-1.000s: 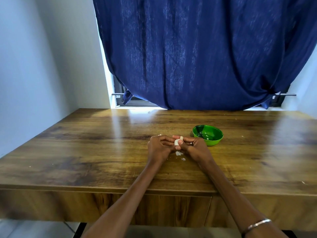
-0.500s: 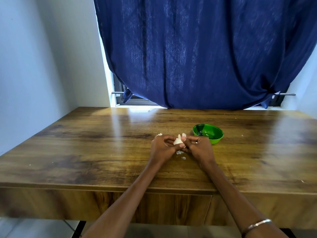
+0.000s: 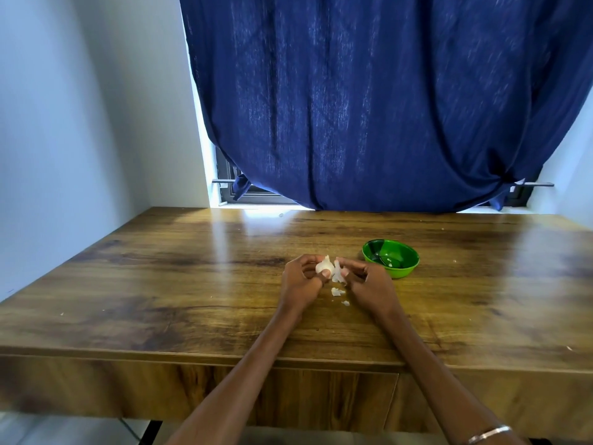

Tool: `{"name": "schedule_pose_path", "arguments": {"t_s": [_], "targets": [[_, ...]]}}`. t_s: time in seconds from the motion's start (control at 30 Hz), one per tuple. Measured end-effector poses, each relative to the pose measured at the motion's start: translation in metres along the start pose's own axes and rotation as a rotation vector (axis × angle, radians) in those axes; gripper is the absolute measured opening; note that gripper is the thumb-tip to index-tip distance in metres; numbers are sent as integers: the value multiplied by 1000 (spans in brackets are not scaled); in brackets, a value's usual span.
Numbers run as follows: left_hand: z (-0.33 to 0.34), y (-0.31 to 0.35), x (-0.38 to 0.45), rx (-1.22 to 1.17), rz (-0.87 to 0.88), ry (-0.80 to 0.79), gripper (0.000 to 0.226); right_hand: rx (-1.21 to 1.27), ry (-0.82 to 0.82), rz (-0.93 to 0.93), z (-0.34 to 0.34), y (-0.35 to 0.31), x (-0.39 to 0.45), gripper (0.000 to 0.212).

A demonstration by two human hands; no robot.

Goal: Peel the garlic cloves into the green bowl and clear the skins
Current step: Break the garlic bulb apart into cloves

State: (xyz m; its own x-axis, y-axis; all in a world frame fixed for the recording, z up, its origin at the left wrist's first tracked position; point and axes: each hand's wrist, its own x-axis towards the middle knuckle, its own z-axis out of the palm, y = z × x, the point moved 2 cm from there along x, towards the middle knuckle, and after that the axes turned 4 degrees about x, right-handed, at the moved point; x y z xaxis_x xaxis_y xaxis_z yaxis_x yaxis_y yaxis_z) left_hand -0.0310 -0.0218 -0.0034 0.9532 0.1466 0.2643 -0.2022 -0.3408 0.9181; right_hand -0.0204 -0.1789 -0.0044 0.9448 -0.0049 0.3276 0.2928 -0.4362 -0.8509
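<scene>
The table (image 3: 192, 284) at mid-frame is glossy, grained wood, mirroring window light. The green bowl (image 3: 405, 272) right of centre looks like shiny plastic. The blue curtain (image 3: 385, 107) above is matt woven cloth.

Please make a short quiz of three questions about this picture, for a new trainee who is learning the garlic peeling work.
1. True or false: the green bowl stands on the table to the right of both hands.
2. Which hand holds the garlic? A) left hand B) right hand C) neither
3. Fill in: the loose skin pieces lie on the table, between the two ____.

Key
1. True. The bowl is just past the right hand, toward the window.
2. A. The left hand grips the garlic, while the right hand pinches a strip of skin that it pulls off.
3. hands.
</scene>
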Motion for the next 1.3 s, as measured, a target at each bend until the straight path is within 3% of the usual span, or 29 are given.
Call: {"name": "schedule_pose_path", "arguments": {"t_s": [0.27, 0.4, 0.57, 0.67, 1.3], "targets": [[1, 4, 0, -138, -17, -55, 34, 126, -25, -104, -1, -7, -4, 29], [-1, 3, -3, -302, -124, -130, 29, 223, -31, -78, -4, -7, -3, 24], [-4, 4, -3, -508, -242, -173, 29, 306, -199, -75, 1, -16, -7, 32], [-4, 6, -4, -591, -293, -173, 30, 312, -174, -81, -1, -18, -8, 30], [-1, 6, -4, -519, -273, -101, 23, 257, -156, -29, 0, -7, -3, 24]]}}
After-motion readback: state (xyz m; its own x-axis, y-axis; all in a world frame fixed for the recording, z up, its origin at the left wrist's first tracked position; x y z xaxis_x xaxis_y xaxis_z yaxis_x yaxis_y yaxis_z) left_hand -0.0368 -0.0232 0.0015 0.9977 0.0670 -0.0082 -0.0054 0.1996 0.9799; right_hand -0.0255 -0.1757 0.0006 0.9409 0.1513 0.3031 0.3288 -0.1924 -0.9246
